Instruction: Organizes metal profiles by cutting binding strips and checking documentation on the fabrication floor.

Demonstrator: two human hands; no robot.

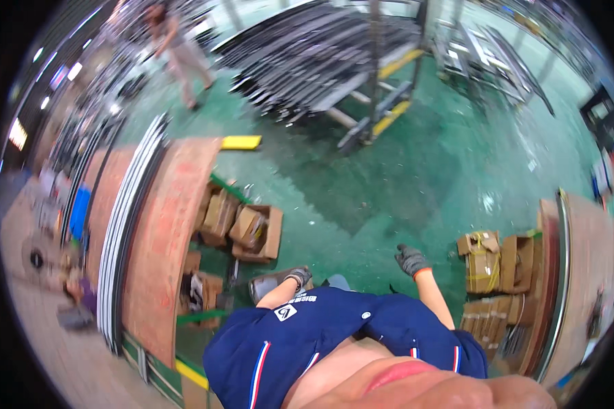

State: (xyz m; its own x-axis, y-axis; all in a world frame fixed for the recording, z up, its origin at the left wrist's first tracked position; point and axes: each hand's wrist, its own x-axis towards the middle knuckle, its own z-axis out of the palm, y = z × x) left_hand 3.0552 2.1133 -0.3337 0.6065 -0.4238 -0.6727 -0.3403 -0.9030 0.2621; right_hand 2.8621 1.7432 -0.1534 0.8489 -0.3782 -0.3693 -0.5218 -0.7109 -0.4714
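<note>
My right hand (411, 261), in a dark grey work glove, hangs out over the green floor. Nothing shows in it, and its fingers are partly stretched and apart. My left hand (298, 275), gloved in grey as well, is low at my side beside a grey bin (261, 288). Its fingers are too small and blurred to read, and I cannot tell whether it touches the bin. Left of it, an opened cardboard box (271, 235) stands on the floor next to the workbench (160, 266).
Long silver and black metal profiles (126, 225) lie along the left workbench. Ahead stands a rack of dark profiles (320, 58) with yellow-marked feet (392, 119). Cardboard boxes (483, 269) are beside the right bench (589, 273). Another person (177, 51) is at the far left.
</note>
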